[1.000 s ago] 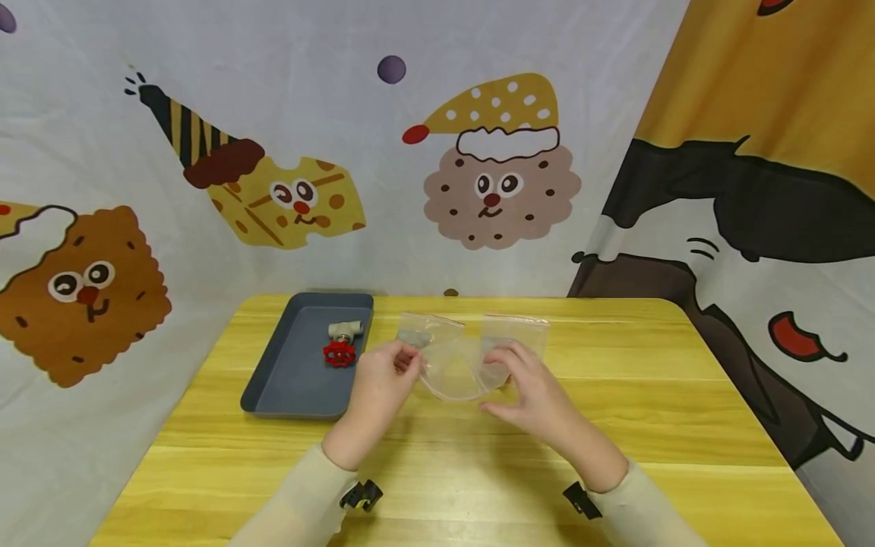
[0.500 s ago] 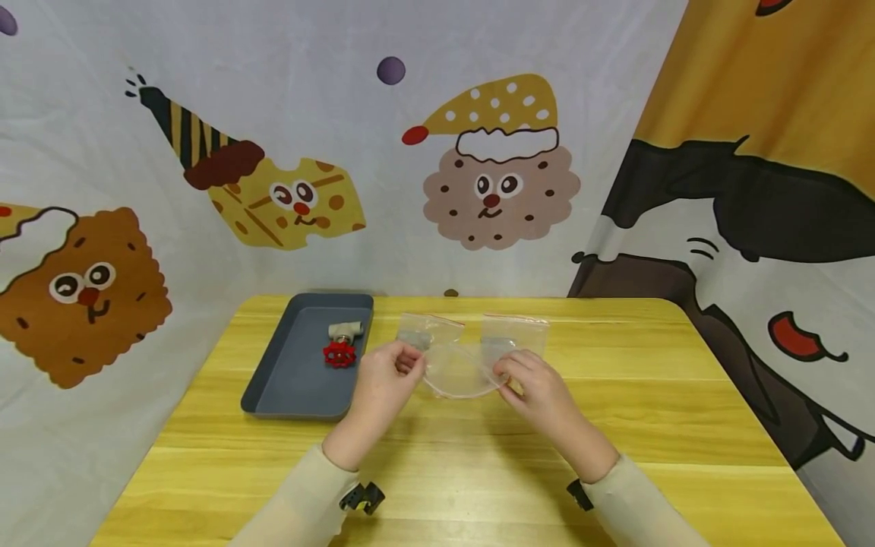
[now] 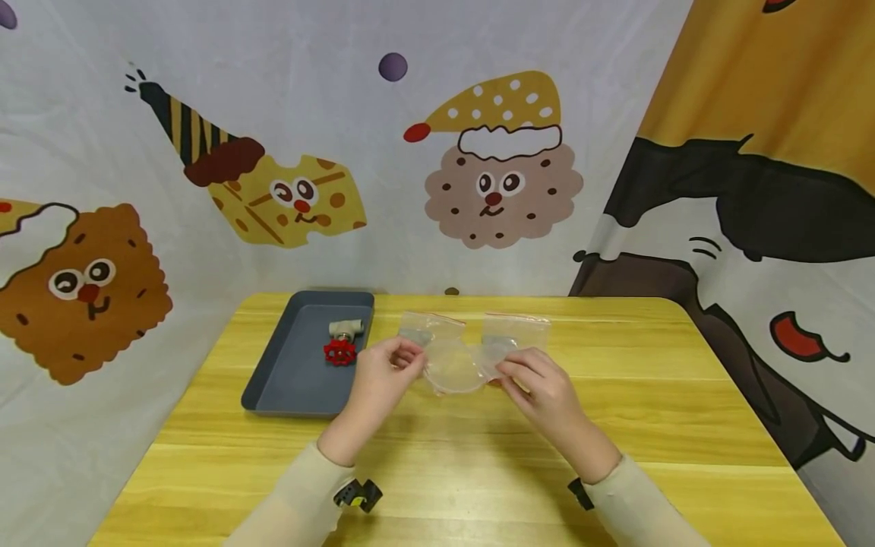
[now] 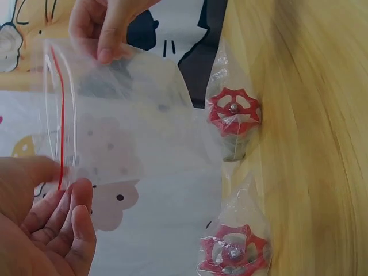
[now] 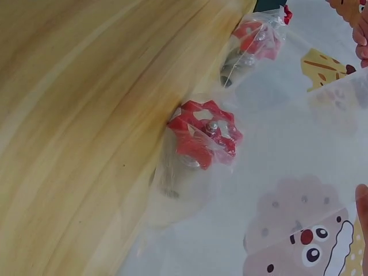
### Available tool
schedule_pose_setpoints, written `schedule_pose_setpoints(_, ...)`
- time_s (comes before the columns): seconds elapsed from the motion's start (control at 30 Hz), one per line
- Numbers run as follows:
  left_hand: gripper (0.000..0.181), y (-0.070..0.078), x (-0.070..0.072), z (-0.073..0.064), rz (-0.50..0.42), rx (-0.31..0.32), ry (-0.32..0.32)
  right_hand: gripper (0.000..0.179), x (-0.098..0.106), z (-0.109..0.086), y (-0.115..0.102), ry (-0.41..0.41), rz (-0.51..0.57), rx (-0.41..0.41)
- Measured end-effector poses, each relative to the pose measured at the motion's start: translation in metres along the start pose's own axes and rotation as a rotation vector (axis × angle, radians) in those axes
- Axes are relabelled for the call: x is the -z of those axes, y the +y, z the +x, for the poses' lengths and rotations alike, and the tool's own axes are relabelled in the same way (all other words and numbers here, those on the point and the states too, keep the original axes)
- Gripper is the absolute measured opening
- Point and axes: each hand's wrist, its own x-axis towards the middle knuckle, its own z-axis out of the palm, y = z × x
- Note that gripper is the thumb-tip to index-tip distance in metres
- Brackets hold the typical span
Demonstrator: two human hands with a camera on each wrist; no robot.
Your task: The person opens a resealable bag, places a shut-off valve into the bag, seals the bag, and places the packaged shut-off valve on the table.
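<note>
Between my two hands a clear zip-lock bag (image 3: 454, 368) is held up, its mouth facing me. My left hand (image 3: 383, 384) pinches the left side of its rim between thumb and fingers. On the right side, my right hand (image 3: 543, 387) pinches the rim likewise. A red line runs along the bag's mouth in the left wrist view, and the curtain shows through the film. Behind it on the table are two bagged valves with red handwheels, one bagged valve (image 4: 234, 112) and a second bagged valve (image 4: 234, 253). In the head view the held bag and my hands partly cover them.
At the left of the wooden table (image 3: 437, 471) stands a shallow grey tray (image 3: 290, 380). Inside it, near its right wall, lies an unbagged valve (image 3: 340, 351) with a red handwheel and a pale body. A printed cartoon curtain (image 3: 396, 190) hangs behind the table.
My right hand has come in and closed its fingers on the bag's right rim. The bag's mouth is now slightly higher and narrower. My left hand keeps its pinch; the tray is unchanged.
</note>
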Motion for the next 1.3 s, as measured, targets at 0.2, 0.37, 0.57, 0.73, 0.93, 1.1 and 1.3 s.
schedule_pose_setpoints(0.2,0.030,-0.009,0.009,0.009,-0.239,0.145,-0.070,0.025,0.005,0.000,0.003,0.021,-0.034,-0.008)
schedule_pose_setpoints(0.37,0.042,-0.025,0.028,0.025,-0.341,0.349,-0.117,0.025,0.010,-0.002,0.006,0.019,-0.040,-0.015)
schedule_pose_setpoints(0.57,0.051,-0.052,0.061,0.050,-0.470,0.577,-0.271,0.024,0.015,-0.004,0.009,0.013,-0.061,-0.031)
schedule_pose_setpoints(0.73,0.054,-0.069,0.084,0.068,-0.452,0.673,-0.236,0.025,0.017,-0.006,0.010,-0.002,-0.081,-0.066)
schedule_pose_setpoints(0.93,0.054,-0.079,0.103,0.085,-0.418,0.757,-0.187,0.027,0.021,-0.007,0.010,-0.011,-0.101,-0.100)
schedule_pose_setpoints(1.1,0.053,-0.090,0.109,0.092,-0.334,0.781,-0.177,0.026,0.022,-0.007,0.010,-0.011,-0.096,-0.113)
schedule_pose_setpoints(1.3,0.055,-0.109,0.102,0.096,-0.278,0.782,-0.180,0.026,0.023,-0.008,0.011,-0.017,-0.106,-0.118)
